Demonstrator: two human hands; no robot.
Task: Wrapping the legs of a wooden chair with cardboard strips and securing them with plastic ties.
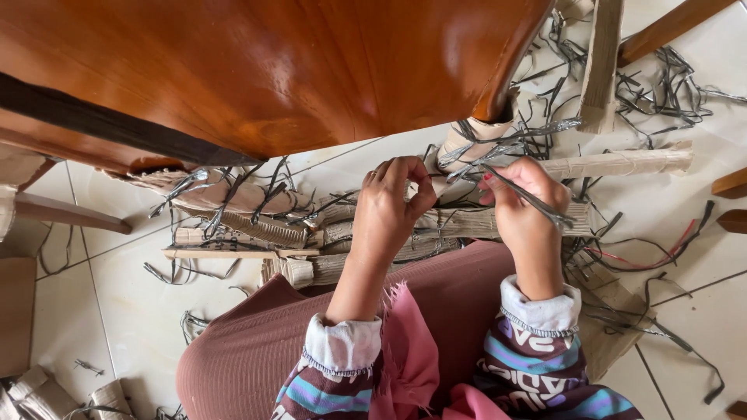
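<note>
My left hand (389, 210) is curled, its fingertips pinched on a thin grey strip near a bundle of rolled tan paper sticks (459, 222) lying across my lap. My right hand (521, 206) grips a flat grey strip (537, 201) that runs diagonally past my thumb toward the wrist. Both hands sit close together just under the edge of a polished wooden chair seat (272, 70). More rolled paper bundles (249, 210) tied with grey strips lie to the left on the tiled floor.
Loose grey strips (661, 85) litter the white tiled floor at the right. A long paper roll (622, 162) and a flat cardboard piece (603, 62) lie beyond my hands. My knee in ribbed maroon cloth (257, 350) fills the lower middle. Wooden furniture legs (70, 214) stand left and right.
</note>
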